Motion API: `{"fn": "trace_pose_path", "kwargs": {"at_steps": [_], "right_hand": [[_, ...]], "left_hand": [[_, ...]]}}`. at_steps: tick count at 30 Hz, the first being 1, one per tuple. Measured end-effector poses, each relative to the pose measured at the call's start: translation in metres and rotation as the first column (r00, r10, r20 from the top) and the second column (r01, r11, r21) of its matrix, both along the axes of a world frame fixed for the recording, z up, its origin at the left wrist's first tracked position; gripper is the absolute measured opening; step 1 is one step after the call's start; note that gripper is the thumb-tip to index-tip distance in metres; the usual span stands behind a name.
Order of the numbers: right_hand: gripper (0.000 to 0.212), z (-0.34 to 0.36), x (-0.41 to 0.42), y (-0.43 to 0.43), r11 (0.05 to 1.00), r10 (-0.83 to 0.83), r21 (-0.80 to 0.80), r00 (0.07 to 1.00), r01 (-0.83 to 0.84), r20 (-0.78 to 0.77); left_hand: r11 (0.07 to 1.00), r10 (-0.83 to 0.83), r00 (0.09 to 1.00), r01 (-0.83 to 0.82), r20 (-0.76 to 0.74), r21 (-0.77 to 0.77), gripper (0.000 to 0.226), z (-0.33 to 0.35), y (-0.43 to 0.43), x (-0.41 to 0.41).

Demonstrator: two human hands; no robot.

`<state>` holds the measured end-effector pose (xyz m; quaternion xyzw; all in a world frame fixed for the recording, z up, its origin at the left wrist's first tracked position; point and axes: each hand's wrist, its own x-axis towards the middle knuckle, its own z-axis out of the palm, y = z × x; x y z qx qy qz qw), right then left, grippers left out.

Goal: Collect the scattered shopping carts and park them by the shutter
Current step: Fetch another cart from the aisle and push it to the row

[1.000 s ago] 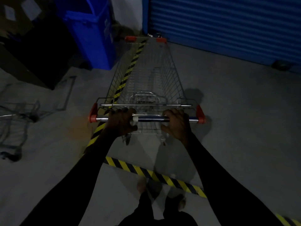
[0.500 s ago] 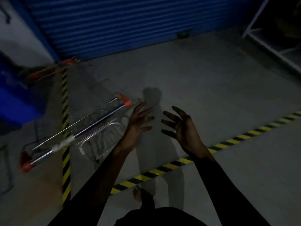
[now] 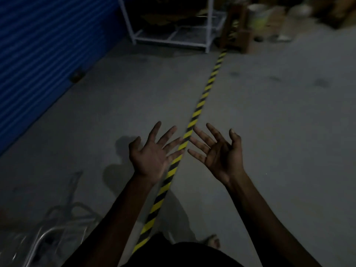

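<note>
One broad grey concrete floor (image 3: 269, 132) fills most of what I see, dim and blurred. Along its left side runs the blue ribbed shutter (image 3: 38, 54), its bottom edge meeting the floor on a slant. A yellow-and-black striped tape line (image 3: 200, 105) crosses the floor from below me up toward a white metal rack (image 3: 169, 38) standing just beside the shutter's far end, with sacks and tubs I can't make out to its right. At the bottom left corner I catch a blurred piece of a shopping cart (image 3: 48, 234), chrome tube and wire, down near the shutter side; how much of it lies out of frame I cannot tell. My left hand (image 3: 152, 155) and right hand (image 3: 219, 153) are raised side by side over the tape, each grip empty, fingers spread wide, touching nothing, well apart from the cart.
</note>
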<state>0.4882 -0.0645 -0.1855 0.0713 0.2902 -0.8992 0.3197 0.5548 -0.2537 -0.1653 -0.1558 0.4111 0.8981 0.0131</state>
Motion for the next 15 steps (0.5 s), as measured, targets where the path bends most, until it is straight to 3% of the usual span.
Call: {"fn": "trace_pose_path", "kwargs": {"at_steps": [6, 15], "right_hand": [[0.066, -0.005, -0.018, 0.154, 0.924, -0.383, 0.016, 0.923, 0.383, 0.019], [0.064, -0.002, -0.029, 0.348, 0.630, -0.767, 0.133, 0.640, 0.765, -0.046]], "left_hand": [[0.925, -0.379, 0.925, 0.379, 0.016, -0.036, 0.077, -0.003, 0.146, -0.099], [0.582, -0.813, 0.581, 0.811, -0.030, -0.066, 0.075, -0.013, 0.380, -0.210]]}}
